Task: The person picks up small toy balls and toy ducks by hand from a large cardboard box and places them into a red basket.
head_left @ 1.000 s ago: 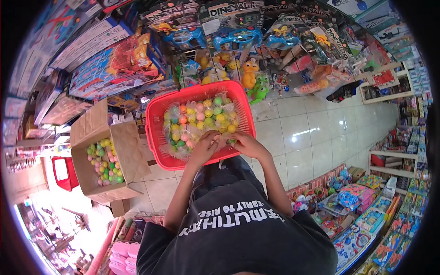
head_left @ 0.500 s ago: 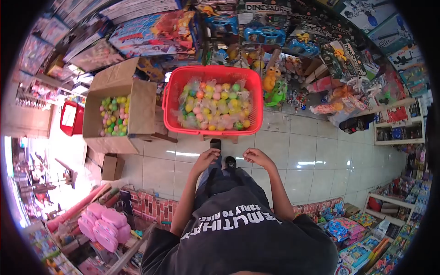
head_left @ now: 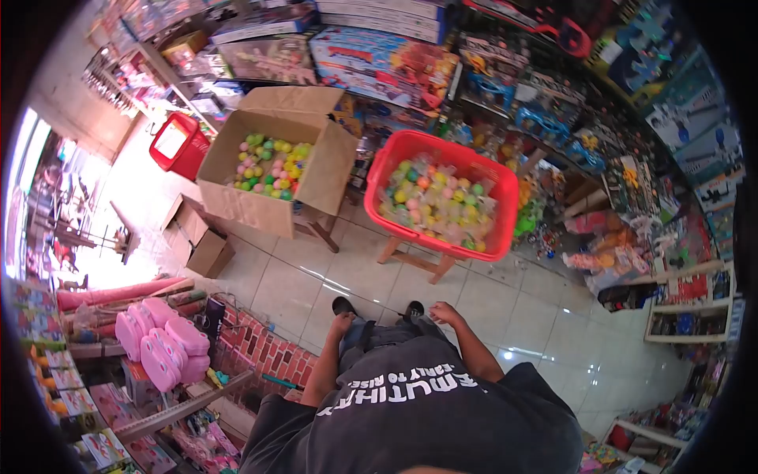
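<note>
One left grip (head_left: 343, 322) and one right grip (head_left: 447, 314) appear loosely curled; whether either is fully closed cannot be told. The red basket (head_left: 505, 197), holding wrapped balls (head_left: 438, 197), stands on a wooden stool (head_left: 416, 260) ahead of both, well apart.

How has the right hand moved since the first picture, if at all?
Yes, backward: the right hand has drawn away from the red basket.
</note>
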### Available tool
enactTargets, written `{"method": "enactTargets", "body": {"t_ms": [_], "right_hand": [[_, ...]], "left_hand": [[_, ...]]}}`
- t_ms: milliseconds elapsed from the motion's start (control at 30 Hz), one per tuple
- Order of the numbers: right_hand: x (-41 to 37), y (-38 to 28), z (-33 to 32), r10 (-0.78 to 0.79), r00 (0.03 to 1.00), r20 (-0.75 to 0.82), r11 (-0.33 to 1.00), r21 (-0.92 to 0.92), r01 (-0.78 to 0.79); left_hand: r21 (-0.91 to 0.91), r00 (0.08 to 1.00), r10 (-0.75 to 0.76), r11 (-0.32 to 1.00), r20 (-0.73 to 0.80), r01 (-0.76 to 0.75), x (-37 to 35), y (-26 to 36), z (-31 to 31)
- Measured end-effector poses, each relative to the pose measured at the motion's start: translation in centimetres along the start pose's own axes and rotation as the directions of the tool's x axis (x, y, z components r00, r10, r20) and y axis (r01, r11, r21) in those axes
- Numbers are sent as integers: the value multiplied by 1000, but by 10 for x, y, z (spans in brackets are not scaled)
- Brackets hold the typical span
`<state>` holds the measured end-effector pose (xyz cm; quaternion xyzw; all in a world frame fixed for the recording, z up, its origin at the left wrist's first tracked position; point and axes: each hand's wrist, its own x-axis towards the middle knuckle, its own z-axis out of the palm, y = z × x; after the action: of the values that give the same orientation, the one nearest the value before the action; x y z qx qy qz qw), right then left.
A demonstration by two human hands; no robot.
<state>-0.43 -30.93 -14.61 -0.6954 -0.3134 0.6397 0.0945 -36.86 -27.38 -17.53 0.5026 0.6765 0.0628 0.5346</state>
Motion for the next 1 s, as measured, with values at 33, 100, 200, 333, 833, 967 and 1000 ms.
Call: {"method": "enactTargets", "body": {"t_ms": [33,100,200,333,833,967,1000], "right_hand": [[4,-3,2,-15,1000,8,1000,-18,15],[11,-10,11,82,997,-11,991,111,-80],[25,-29,35,160,987,-25,974,167,-154],[46,-83,86,65,996,-53,991,122,-58],[24,-394,211,-246,796,553,933,-88,350],[3,-458,221,-438,704,560,883,121,453],[1,-473,223,-503,693,517,853,167,495]], "left_hand": [[-13,1000,0,1000,-21,0,-2,-4,-9],[18,995,-37,999,-94,39,-8,-17,-28],[-25,997,-30,999,-74,29,9,-57,-57],[-153,996,-92,984,2,91,12,-59,-115],[-384,953,128,894,-276,-232,15,-14,-252],[-378,867,244,824,-435,-422,17,50,-305],[-373,866,237,829,-440,-416,19,70,-325]]}}
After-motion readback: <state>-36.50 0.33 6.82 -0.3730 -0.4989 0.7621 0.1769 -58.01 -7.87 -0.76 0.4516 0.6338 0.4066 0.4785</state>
